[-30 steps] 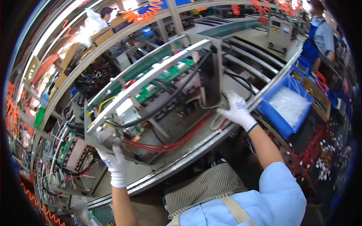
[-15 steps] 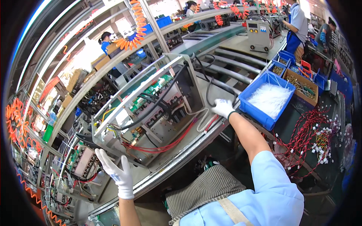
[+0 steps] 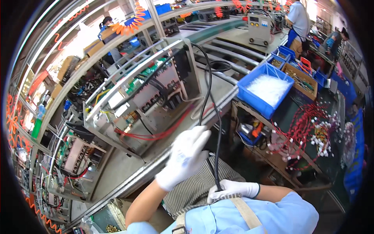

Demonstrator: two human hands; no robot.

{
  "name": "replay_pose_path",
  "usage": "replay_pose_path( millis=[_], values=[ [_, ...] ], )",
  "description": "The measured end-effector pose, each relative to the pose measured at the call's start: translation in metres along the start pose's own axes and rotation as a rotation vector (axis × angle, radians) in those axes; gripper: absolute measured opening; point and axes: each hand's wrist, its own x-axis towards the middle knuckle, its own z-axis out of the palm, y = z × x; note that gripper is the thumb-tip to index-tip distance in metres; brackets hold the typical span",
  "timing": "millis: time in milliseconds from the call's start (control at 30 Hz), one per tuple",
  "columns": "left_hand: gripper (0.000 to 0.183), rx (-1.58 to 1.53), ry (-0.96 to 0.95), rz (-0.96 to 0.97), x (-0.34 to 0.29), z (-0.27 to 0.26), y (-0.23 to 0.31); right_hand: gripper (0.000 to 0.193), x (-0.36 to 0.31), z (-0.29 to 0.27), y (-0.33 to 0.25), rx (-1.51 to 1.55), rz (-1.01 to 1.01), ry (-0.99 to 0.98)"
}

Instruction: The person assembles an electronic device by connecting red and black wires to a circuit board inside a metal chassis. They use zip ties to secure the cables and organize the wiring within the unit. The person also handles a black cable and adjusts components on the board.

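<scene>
My right hand (image 3: 230,189), in a white glove, is closed on a black cable (image 3: 210,82) close to my waist. From there the cable rises in a narrow loop past the bench edge to the back right of an open-frame electrical chassis (image 3: 134,146). White-gloved too, my left hand (image 3: 184,155) is raised left of the cable, fingers stretched out and slightly blurred, with nothing seen in it. Inside the chassis are green circuit boards (image 3: 150,69), a thick black wire bundle and red wires (image 3: 156,136) along the near side.
To the right stands a blue bin (image 3: 242,90) of white plastic strips, beside a cardboard box (image 3: 310,95) of metal hardware. Red wire harnesses (image 3: 298,128) lie on a lower table. Another chassis (image 3: 74,156) sits at left; metal rollers (image 3: 233,54) run behind. A person (image 3: 300,23) stands at the far right.
My right hand has drawn the black cable from the bench back to my waist. The left hand has moved right, toward the cable. The view has shifted slightly.
</scene>
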Motion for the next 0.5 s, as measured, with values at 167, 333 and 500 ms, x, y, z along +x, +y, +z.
replay_pose_path(
  millis=[167,333,500],
  values=[
    [0.043,-0.71,-0.209,-0.116,-0.015,0.099,-0.004,0.018,-0.018,0.011,-0.05,-0.074,-0.174,0.078],
    [0.052,-0.639,-1.063,-0.469,-0.165,0.084,-0.004,0.042,-0.029,0.008,-0.117,-0.492,-0.23,0.15],
    [0.068,-1.07,-0.125,-0.704,-0.134,-0.025,0.049,0.049,0.063,0.02,-0.086,-1.12,-0.667,0.247]
  ],
)
